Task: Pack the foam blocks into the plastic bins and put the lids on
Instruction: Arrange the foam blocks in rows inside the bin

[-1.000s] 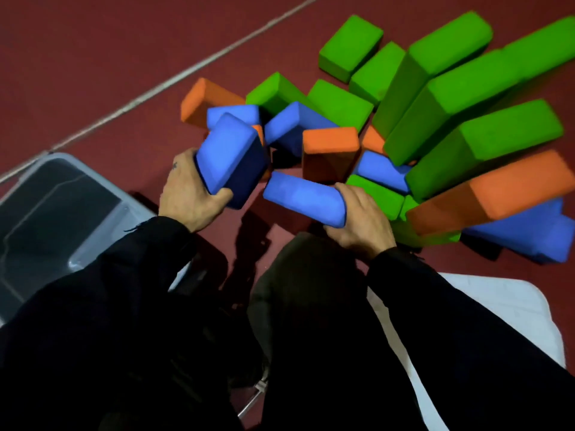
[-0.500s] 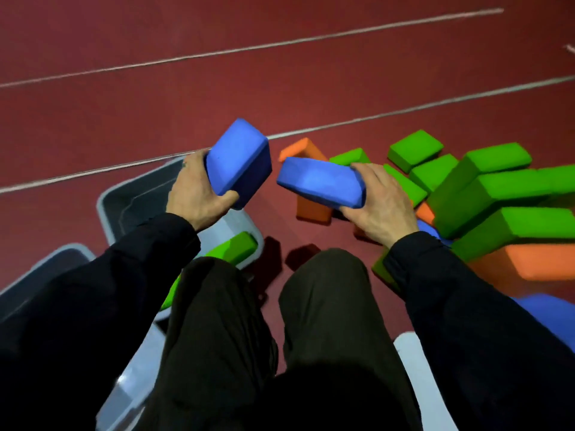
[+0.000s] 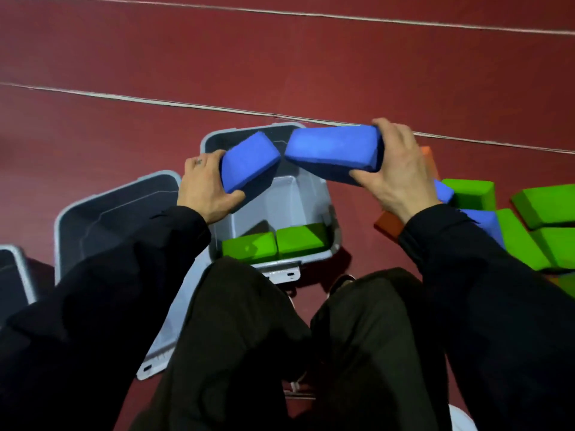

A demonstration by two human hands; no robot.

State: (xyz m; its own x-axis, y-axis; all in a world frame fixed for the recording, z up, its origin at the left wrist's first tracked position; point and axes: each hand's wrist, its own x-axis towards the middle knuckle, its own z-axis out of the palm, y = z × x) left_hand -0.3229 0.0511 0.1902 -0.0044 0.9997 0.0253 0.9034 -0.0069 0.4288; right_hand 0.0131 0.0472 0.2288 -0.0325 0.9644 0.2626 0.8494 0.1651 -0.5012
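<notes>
While both hands grip blue blocks over the bin (image 3: 330,206), left hand (image 3: 203,191) on one (image 3: 249,161), right hand (image 3: 395,169) on another (image 3: 334,154), the foam looks light and squashy; end grips suit.

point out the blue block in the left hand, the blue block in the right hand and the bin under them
left blue foam block (image 3: 249,161), head view, broad top face
right blue foam block (image 3: 334,150), head view, long top face
grey plastic bin (image 3: 306,200), head view, bare inner wall

Blue blocks (image 3: 334,155) and green blocks (image 3: 273,244): matt foam, finely grained. Centre bin (image 3: 306,200): smooth grey plastic, slight sheen. Floor (image 3: 280,63), upper frame: matt red, faintly textured.
</notes>
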